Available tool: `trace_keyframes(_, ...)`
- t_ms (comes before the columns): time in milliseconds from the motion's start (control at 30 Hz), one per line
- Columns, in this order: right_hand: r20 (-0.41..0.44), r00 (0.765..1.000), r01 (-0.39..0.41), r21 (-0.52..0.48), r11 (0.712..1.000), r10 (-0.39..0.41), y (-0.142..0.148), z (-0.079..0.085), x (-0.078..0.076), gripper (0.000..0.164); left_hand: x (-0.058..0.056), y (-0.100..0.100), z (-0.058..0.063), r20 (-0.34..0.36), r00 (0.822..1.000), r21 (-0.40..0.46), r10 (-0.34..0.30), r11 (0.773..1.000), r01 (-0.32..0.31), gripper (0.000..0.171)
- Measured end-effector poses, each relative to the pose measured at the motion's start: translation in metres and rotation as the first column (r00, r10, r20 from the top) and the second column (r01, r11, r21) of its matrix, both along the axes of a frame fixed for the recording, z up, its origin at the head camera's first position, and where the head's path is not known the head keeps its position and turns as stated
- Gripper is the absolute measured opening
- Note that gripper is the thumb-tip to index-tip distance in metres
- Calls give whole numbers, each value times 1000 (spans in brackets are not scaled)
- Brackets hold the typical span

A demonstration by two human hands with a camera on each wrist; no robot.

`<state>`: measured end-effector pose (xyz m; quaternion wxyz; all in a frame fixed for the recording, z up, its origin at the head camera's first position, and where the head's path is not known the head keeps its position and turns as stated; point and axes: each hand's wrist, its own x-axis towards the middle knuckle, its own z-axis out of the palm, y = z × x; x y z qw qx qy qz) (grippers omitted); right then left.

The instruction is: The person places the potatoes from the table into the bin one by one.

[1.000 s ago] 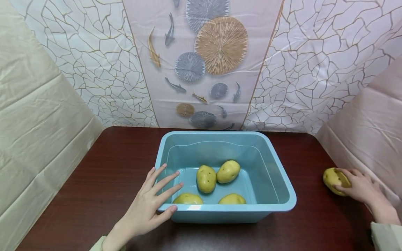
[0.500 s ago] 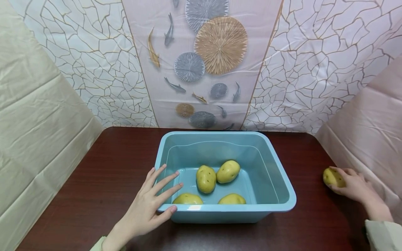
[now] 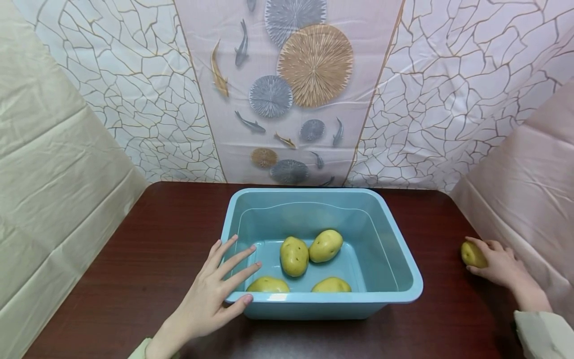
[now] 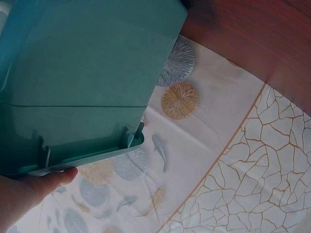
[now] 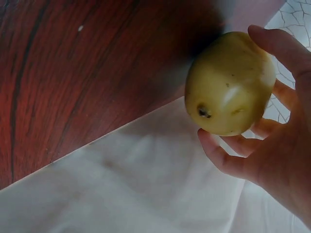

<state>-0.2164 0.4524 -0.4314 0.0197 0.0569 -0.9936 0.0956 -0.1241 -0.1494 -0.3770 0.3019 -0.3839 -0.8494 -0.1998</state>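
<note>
A light blue plastic tub [image 3: 314,311] stands in the middle of the table. My left hand [image 3: 204,296] lies over its near left corner, fingers spread and straight across the rim. In the left wrist view, the thumb [image 4: 60,178] is at the tub's rim. Far to the right, my right hand [image 3: 506,273] grips a yellow-green potato [image 3: 473,255]. The right wrist view has thumb and fingers curved around this potato [image 5: 228,85], a dark eye on its near end. Inside the tub are several similar potatoes, among them an upright one [image 3: 294,256] and a tilted one [image 3: 326,245].
Two more potatoes, one on the left [image 3: 268,284] and one on the right [image 3: 332,284], are partly hidden behind the tub's front wall. The dark red-brown table [image 3: 148,269] meets patterned cloth [image 3: 291,124] at the back and plain cloth [image 3: 529,189] on the right.
My right hand has shifted slightly left and closed further over the potato, covering more of it. The left hand, tub and potatoes inside have stayed put.
</note>
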Motion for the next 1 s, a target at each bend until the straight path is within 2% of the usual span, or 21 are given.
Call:
trace_keyframes(267, 11, 1000, 8, -16, 1000, -7, 3, -4, -3, 77, -1, 1, 0, -13, 1000, 10, -5, 1000, 5, 42)
trace_keyframes(733, 4, 1000, 10, -17, 1000, -10, 3, -3, -4, 73, 0, -1, -1, 15, 1000, -3, -1, 1000, 1, 41)
trace_keyframes(1000, -10, 1000, 8, -12, 1000, -8, 5, -3, -3, 73, 0, 0, 0, -7, 1000, 1, 3, 1000, -3, 41)
